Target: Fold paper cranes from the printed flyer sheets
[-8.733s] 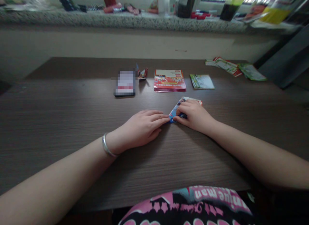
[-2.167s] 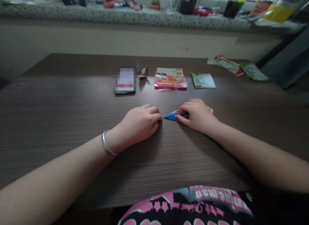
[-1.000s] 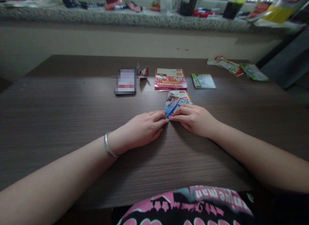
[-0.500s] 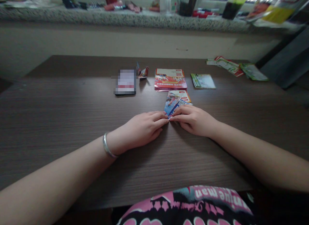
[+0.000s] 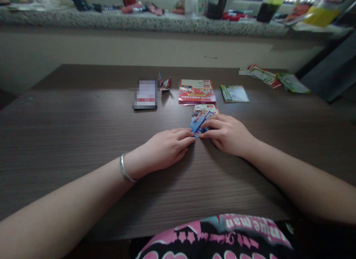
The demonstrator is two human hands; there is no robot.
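Observation:
A small folded colour-printed paper (image 5: 200, 117) lies on the dark wooden table (image 5: 83, 140), its pointed near corner toward me. My left hand (image 5: 164, 149), a silver bracelet on its wrist, rests on the table with fingertips pinning that near corner. My right hand (image 5: 226, 134) lies over the paper's right side, fingers pressed together on a blue fold along the edge. Much of the paper's right half is hidden under this hand.
Behind the paper lie a red stack of leaflets (image 5: 197, 92), a green leaflet (image 5: 234, 93), a dark phone (image 5: 145, 95) and a small folded paper figure (image 5: 165, 83). More leaflets (image 5: 274, 81) lie far right. A stone ledge (image 5: 155, 21) holds bottles and clutter.
Over the last second my right hand slid a little forward along the paper's right edge, covering more of it. My left hand stayed on the near corner.

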